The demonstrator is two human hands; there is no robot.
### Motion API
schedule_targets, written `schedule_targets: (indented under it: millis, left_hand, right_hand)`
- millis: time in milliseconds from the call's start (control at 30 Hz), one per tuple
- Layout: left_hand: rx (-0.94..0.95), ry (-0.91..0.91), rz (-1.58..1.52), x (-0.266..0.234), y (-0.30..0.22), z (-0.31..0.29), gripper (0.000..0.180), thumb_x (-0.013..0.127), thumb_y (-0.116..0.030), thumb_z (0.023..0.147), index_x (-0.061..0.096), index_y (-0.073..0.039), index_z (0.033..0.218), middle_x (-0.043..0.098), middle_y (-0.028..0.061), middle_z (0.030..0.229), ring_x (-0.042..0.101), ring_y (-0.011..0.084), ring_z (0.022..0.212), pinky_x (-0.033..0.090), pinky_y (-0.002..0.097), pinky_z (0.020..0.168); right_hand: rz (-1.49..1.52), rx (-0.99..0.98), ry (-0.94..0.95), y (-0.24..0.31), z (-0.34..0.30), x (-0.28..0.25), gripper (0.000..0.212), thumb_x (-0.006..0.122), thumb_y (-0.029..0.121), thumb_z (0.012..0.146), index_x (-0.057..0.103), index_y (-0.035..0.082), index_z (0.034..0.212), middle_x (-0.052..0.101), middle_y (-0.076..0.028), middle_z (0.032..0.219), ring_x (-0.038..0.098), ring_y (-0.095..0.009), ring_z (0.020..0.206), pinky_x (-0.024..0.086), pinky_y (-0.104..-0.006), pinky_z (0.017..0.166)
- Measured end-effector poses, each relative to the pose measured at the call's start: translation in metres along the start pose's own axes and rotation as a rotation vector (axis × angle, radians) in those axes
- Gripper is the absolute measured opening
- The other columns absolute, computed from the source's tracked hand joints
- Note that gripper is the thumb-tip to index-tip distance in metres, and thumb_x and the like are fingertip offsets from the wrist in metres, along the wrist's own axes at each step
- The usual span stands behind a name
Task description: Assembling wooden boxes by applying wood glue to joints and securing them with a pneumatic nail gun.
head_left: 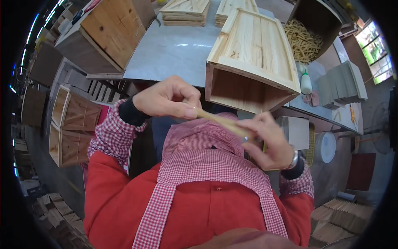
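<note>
A dark box (320,20) holds tan strips (304,41); fingers (190,112) pinch a pale strip (218,120).

On the pale grey-topped table (318,111), I note: one white plastic bottle with green cap (306,84); one stack of flat grey panels (342,85). Lower: one round whitish tub (326,147); one dark-red rectangular board (360,171).

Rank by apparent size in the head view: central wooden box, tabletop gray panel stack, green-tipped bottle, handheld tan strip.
1. Wooden box
2. Panel stack
3. Bottle, tan strip: too close to rank
</note>
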State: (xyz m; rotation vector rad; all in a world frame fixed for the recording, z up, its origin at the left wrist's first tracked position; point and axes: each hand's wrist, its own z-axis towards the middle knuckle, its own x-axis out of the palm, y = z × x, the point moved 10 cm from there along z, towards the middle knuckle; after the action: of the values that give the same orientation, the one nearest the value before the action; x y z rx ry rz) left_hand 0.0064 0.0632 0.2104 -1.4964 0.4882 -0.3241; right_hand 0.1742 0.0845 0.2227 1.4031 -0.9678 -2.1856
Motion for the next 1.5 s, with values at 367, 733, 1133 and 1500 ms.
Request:
schedule_targets:
  millis: [367, 733, 1133, 1500]
  left_hand:
    - [0.340, -0.282, 1.321, -0.082, 0.011, -0.014, 0.031, 0.075, -0.026, 0.077, 0.049, -0.008, 0.073, 0.057, 0.0054, 0.086, 0.059, 0.0242, 0.103, 0.040, 0.0435, 0.098]
    - [0.067, -0.252, 1.693, -0.035, 0.210, -0.001, 0.032, 0.065, -0.023, 0.084, 0.060, -0.017, 0.115, 0.052, 0.0038, 0.125, 0.034, 0.0242, 0.135, 0.024, 0.0501, 0.112]
    - [0.438, -0.500, 1.382, -0.018, 0.086, 0.010, 0.028, 0.067, -0.003, 0.070, 0.065, -0.003, 0.098, 0.063, 0.0089, 0.097, 0.063, 0.0257, 0.084, 0.048, 0.0426, 0.087]
    - [0.718, -0.194, 1.433, 0.095, -0.059, 0.196, 0.033, 0.065, -0.017, 0.075, 0.058, -0.010, 0.107, 0.055, 0.0077, 0.127, 0.047, 0.0282, 0.125, 0.035, 0.0474, 0.105]
  right_hand:
    - [-0.571, 0.160, -0.501, -0.121, -0.111, -0.162, 0.019, 0.052, 0.006, 0.089, 0.054, 0.001, 0.071, 0.056, -0.011, 0.072, 0.060, -0.027, 0.088, 0.040, -0.0409, 0.092]
    - [-1.056, -0.015, -0.213, -0.215, -0.100, -0.015, 0.011, 0.070, 0.009, 0.071, 0.065, 0.004, 0.079, 0.063, -0.010, 0.106, 0.045, -0.032, 0.124, 0.033, -0.0520, 0.103]
    - [-0.524, -0.076, -0.783, -0.184, -0.063, -0.086, 0.016, 0.068, 0.002, 0.072, 0.062, 0.000, 0.086, 0.061, -0.012, 0.075, 0.059, -0.027, 0.062, 0.047, -0.0330, 0.054]
    - [-0.157, 0.054, -0.484, -0.178, -0.040, -0.122, 0.007, 0.062, 0.003, 0.080, 0.064, -0.001, 0.086, 0.063, -0.010, 0.073, 0.055, -0.014, 0.058, 0.043, -0.0270, 0.053]
